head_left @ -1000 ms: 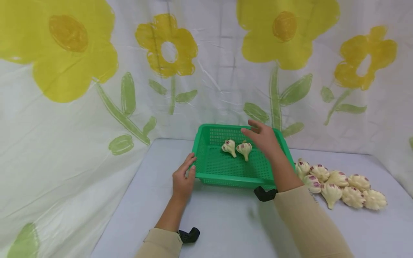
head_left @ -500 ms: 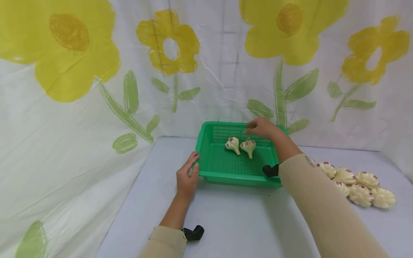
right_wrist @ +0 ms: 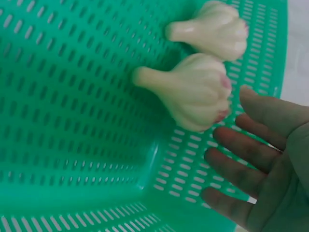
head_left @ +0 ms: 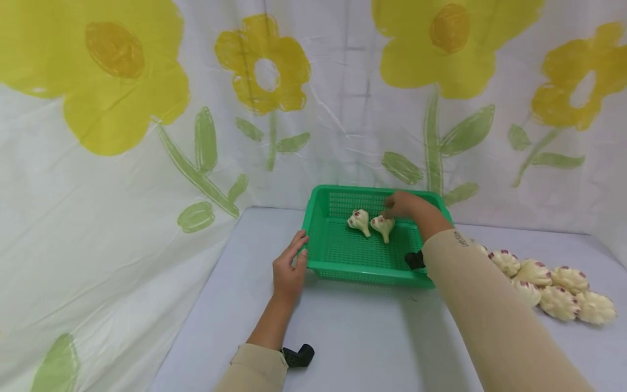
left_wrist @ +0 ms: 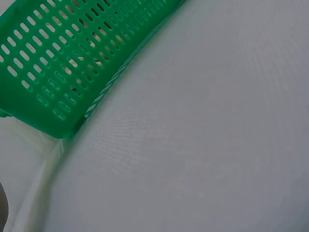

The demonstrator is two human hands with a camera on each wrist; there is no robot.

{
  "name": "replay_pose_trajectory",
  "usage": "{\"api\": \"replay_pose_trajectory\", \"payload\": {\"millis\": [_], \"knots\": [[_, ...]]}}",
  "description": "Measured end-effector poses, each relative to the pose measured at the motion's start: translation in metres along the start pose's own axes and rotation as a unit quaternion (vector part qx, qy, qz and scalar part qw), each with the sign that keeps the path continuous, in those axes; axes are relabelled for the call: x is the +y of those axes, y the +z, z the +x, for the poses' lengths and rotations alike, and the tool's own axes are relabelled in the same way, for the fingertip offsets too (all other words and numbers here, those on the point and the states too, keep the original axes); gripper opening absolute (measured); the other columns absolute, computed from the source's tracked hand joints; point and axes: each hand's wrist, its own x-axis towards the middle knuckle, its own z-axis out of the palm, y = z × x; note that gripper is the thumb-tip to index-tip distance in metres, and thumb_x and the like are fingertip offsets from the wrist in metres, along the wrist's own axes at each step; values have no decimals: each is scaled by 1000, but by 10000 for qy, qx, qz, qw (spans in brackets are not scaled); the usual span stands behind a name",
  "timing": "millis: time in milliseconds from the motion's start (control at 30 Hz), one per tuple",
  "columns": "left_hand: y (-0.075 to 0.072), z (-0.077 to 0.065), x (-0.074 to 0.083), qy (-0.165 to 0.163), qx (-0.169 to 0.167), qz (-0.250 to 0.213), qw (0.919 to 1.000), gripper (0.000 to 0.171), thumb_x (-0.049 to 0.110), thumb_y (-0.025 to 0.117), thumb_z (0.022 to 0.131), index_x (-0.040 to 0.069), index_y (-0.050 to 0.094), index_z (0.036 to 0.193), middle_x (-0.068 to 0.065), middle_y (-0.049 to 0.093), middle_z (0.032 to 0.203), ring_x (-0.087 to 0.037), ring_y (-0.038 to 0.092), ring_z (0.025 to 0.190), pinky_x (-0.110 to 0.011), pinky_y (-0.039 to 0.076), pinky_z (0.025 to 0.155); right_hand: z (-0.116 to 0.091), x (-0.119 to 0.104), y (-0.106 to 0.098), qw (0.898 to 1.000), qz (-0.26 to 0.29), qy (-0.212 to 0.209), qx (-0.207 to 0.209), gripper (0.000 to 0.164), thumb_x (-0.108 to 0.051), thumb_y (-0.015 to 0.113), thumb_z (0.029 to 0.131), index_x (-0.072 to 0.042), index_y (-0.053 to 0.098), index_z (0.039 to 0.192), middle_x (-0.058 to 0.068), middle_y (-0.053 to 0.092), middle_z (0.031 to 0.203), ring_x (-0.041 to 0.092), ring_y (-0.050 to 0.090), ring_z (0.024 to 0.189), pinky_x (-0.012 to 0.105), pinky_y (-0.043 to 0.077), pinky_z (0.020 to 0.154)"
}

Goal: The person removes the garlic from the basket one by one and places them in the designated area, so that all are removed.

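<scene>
Two garlic bulbs lie inside a green plastic basket (head_left: 362, 272). The left bulb (head_left: 360, 221) sits beside the right bulb (head_left: 383, 227), and both stems point toward the front. My right hand (head_left: 411, 208) is over the basket's back right, with its fingers beside the right bulb. In the right wrist view, that hand (right_wrist: 260, 159) has its fingers spread and relaxed near the nearer bulb (right_wrist: 193, 92), and nothing is in its palm. My left hand (head_left: 290, 269) rests its extended fingers against the basket's left rim. The left wrist view shows the basket's side wall (left_wrist: 72, 53).
Several more garlic bulbs (head_left: 560, 302) lie grouped on the white table (head_left: 343, 337), right of the basket, partly hidden by my right sleeve (head_left: 485, 299). A white curtain with yellow flowers (head_left: 352, 136) hangs close behind the table.
My right hand has lowered from above the basket's back rim to beside the right bulb. My left hand keeps its place on the rim, and the head view has shifted slightly.
</scene>
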Motion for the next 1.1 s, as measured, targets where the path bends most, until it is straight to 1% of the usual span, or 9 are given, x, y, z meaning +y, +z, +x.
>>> {"api": "replay_pose_trajectory", "payload": {"millis": [133,267,500,667,767,833,900,1000,1100], "knots": [[0,0,0,28,4,-46,10000,32,1,55,94,-3,65,124,-17,61,134,-33,55,129,-24,41,108,5,4,1,9998,-108,112,-103,62,-32,58,99,2,40,147,27,36,152,48,35,138,59,40,107],[1,1,1,8,-6,-12,10000,32,2,56,94,-2,66,123,-17,62,134,-32,56,129,-25,42,108,7,7,1,9998,-53,69,-180,64,-33,61,97,4,42,145,28,38,151,49,36,137,59,41,105],[1,-1,1,-146,-35,69,9999,31,4,55,95,-1,66,123,-15,62,134,-30,56,129,-23,42,108,16,10,6,9994,128,-78,-302,59,-33,65,94,-2,50,142,28,37,151,48,37,136,60,42,104],[0,-1,0,-123,-60,95,9999,31,4,55,95,-1,66,123,-15,61,134,-31,56,129,-24,42,108,22,10,9,9995,115,-120,-265,57,-31,69,91,-2,55,137,26,43,147,46,43,133,58,46,101],[0,0,1,-137,-70,93,9998,31,3,56,94,-1,66,123,-15,61,134,-31,55,129,-23,42,108,23,9,10,9993,102,-163,-317,60,-28,69,91,-3,50,142,25,44,147,45,43,133,57,46,101],[0,0,2,-148,-70,96,9998,32,2,56,93,-2,66,123,-16,61,134,-32,55,129,-22,41,108,23,7,11,9990,107,-210,-386,64,-26,68,91,-4,45,146,25,41,149,45,42,134,57,45,101],[0,0,1,-122,-53,84,9999,32,0,57,92,-4,66,122,-18,61,134,-34,55,129,-22,41,108,23,4,11,9987,84,-228,-453,68,-26,68,91,-6,40,149,26,35,153,46,39,136,58,44,102],[1,0,1,-65,-15,53,10000,31,-2,57,91,-6,66,121,-21,61,133,-37,55,127,-22,41,108,23,1,12,9983,-19,-178,-558,70,-29,70,90,-9,39,150,25,31,155,47,35,138,60,41,104],[1,0,0,-70,-13,45,10000,32,-2,57,91,-5,66,121,-20,61,133,-36,56,127,-22,41,108,25,0,16,9978,-220,-99,-620,71,-31,72,89,-9,42,149,23,34,155,46,34,140,60,40,106]]}}
